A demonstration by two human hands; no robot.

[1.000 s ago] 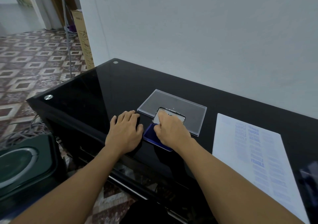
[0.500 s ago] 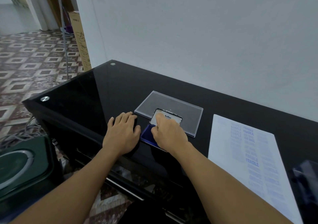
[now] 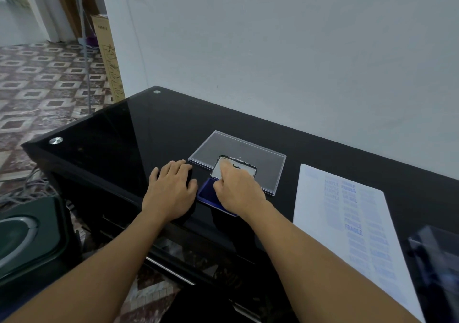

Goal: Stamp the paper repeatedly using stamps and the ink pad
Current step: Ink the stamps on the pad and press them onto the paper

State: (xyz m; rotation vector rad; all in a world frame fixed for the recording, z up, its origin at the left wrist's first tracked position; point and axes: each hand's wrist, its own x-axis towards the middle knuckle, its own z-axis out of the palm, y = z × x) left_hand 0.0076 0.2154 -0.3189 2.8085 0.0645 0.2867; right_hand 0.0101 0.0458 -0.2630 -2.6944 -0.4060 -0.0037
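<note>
Both forearms bare, reaching forward side by side. Left hand (image 3: pixel 171 191) palm down, fingers straight, close together. Right hand (image 3: pixel 239 192) knuckles up, fingers curled under, index stretched ahead; grasp hidden.

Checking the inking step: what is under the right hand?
The blue ink pad shows beneath the right hand, and a white Artline label beyond its fingers. The hand covers most of the pad, so any stamp it holds is hidden.
</note>
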